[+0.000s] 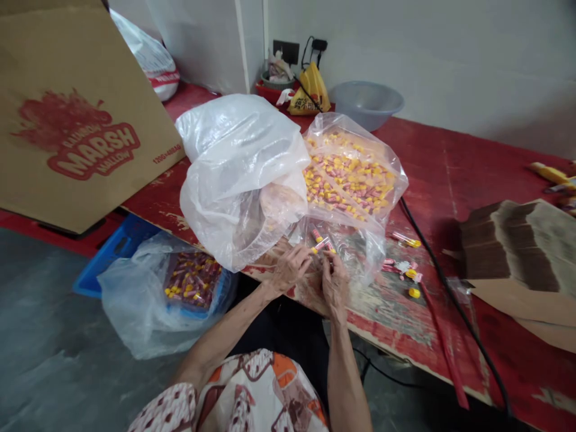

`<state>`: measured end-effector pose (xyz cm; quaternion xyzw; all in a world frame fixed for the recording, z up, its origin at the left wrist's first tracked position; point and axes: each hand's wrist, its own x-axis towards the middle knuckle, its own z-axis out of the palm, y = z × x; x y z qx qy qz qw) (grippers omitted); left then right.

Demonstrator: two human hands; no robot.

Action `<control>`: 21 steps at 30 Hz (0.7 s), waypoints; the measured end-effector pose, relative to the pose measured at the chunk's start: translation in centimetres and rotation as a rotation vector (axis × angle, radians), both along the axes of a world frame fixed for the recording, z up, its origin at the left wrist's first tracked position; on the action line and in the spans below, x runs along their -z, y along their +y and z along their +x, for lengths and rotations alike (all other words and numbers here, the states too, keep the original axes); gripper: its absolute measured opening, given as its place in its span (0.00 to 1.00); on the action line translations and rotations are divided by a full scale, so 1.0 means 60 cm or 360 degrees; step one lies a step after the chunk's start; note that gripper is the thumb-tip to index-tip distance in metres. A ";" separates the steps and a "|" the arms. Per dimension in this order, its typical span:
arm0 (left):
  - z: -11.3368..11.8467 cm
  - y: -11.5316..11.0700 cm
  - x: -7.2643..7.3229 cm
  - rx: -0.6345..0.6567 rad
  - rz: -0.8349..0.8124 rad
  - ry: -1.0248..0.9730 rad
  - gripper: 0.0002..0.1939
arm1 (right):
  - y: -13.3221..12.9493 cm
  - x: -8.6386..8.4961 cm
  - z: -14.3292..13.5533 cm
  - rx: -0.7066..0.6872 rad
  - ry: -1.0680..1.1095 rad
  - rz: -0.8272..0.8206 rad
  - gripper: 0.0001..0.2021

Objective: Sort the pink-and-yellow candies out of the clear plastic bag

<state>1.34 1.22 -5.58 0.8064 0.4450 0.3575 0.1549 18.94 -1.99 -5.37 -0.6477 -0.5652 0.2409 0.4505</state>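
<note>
My left hand (290, 265) is closed, its fingertips pinching the yellow end of a small pink-labelled tube (321, 243). Close beside it, my right hand (333, 282) is closed too, thumb and fingers together at the lower end of a similar tube (330, 246). Another tube (317, 234) lies just beyond the fingertips. Behind the hands, a clear plastic bag (390, 174) holds a heap of these yellow-capped tubes. A large whitish plastic bag (238, 141) bulges next to it on the left, its opening towards me.
A cardboard carton (90, 54) stands left. Below the table edge, a blue crate (105, 258) holds a bag of tubes. Loose yellow caps (414, 293) lie right, near a black cable (438, 264) and stacked cardboard (508, 246). A basin (369, 99) sits by the wall.
</note>
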 end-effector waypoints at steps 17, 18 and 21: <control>0.003 -0.008 -0.007 0.0039 0.0039 0.0020 0.08 | -0.001 -0.005 -0.001 -0.0007 0.0041 -0.0021 0.21; 0.002 -0.008 -0.007 0.0047 0.0051 0.0035 0.07 | -0.002 -0.006 -0.001 -0.0004 0.0040 -0.0020 0.21; 0.001 -0.004 -0.008 0.0071 0.0048 0.0102 0.08 | -0.002 -0.006 -0.002 -0.0009 0.0037 -0.0012 0.22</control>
